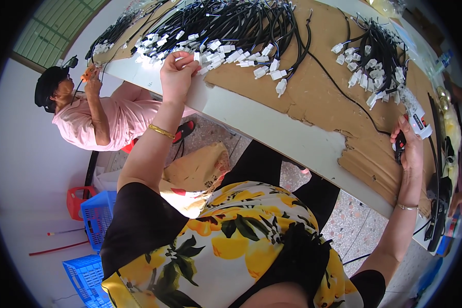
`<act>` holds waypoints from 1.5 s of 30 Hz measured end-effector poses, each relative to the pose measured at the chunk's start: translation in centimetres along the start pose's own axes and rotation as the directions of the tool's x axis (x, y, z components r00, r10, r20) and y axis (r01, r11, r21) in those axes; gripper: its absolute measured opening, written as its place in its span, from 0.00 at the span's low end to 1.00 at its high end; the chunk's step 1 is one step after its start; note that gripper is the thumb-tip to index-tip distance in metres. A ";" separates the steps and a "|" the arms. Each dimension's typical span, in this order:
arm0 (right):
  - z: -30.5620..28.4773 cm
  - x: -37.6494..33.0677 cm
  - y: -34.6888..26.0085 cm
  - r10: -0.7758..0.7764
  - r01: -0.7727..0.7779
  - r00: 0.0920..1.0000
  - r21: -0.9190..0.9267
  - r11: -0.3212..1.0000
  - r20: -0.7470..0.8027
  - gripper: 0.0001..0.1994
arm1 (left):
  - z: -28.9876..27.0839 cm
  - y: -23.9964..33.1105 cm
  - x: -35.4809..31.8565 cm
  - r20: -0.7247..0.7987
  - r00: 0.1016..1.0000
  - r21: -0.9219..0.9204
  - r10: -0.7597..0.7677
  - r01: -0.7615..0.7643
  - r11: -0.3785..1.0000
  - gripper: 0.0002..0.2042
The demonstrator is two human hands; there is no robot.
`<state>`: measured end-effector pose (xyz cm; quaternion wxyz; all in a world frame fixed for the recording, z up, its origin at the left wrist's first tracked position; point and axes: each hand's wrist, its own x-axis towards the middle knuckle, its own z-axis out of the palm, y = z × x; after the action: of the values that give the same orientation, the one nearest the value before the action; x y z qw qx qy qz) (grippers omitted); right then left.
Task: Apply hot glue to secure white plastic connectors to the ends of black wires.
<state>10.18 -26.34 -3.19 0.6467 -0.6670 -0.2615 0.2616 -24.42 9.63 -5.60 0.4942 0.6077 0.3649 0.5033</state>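
At the near edge of the big pile of black cables point(231, 25), my left hand point(178, 77) is raised with thumb and forefinger pinched on a small white plug connector point(197, 57). Many similar white connectors point(226, 50) lie just right of those fingers. Over at the right side of the table, my right hand point(410, 143) is wrapped around the black handle of a white glue gun point(416, 115). Its front end points away from me, beside a second bundle of cables with white connectors point(367, 72). One long black cable point(344, 92) runs from the large pile toward my right hand.
Torn brown cardboard point(272, 95) covers much of the white table point(256, 115). At the left another person point(102, 113) in pink sits at the table, holding something orange. Blue baskets point(95, 215) and a red stool point(78, 201) stand on the floor at left.
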 end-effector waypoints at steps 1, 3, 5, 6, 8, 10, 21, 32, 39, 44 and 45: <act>-0.1 0.0 0.1 0.000 0.000 1.000 -0.002 1.000 0.001 0.10 | 0.0 0.2 -0.2 -0.001 1.000 0.013 -0.015 0.015 1.000 0.10; -0.3 0.1 0.2 -0.002 0.002 1.000 0.004 1.000 0.017 0.09 | 0.1 0.4 -0.2 -0.005 1.000 0.025 -0.029 0.030 0.999 0.10; -0.1 0.1 0.1 -0.007 0.007 1.000 0.001 1.000 0.022 0.09 | 0.2 0.5 -0.2 -0.007 0.999 -0.007 -0.045 0.045 0.999 0.10; -0.1 0.0 0.0 -0.011 0.011 1.000 -0.002 1.000 0.022 0.09 | 0.1 0.1 -0.1 -0.008 0.999 -0.009 -0.047 0.047 0.999 0.10; -0.2 0.1 0.0 -0.007 0.007 1.000 -0.008 1.000 0.020 0.09 | 0.0 -0.8 0.2 -0.003 0.997 0.020 0.077 -0.077 0.997 0.09; -0.1 0.2 0.1 -0.002 0.002 1.000 -0.015 1.000 0.022 0.09 | 0.0 -1.0 0.4 -0.009 0.990 0.041 0.143 -0.142 0.989 0.09; -0.7 0.4 0.3 0.016 -0.015 0.999 -0.034 0.999 0.039 0.11 | 0.2 -1.1 0.2 -0.003 0.979 0.003 0.205 -0.205 0.979 0.11; -0.6 0.4 0.4 -0.002 0.002 1.000 -0.003 1.000 0.010 0.11 | -0.1 -1.3 0.3 0.024 0.979 -0.077 0.203 -0.201 0.977 0.11; -0.8 0.3 0.4 0.011 -0.011 0.999 0.008 1.000 0.039 0.12 | -0.1 -1.4 0.3 0.025 0.971 -0.062 0.239 -0.237 0.970 0.11; -0.5 0.2 0.2 0.016 -0.016 1.000 -0.006 1.000 0.020 0.11 | 0.1 -1.2 0.2 -0.005 0.980 -0.020 0.200 -0.200 0.980 0.12; -0.4 0.1 0.1 0.017 -0.017 1.000 -0.009 1.000 0.016 0.11 | 0.1 -1.1 0.2 -0.004 0.980 -0.020 0.201 -0.201 0.979 0.12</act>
<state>10.55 -26.59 -3.29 0.6394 -0.6699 -0.2623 0.2714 -24.23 10.01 -6.60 0.4466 0.6358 0.2969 0.5551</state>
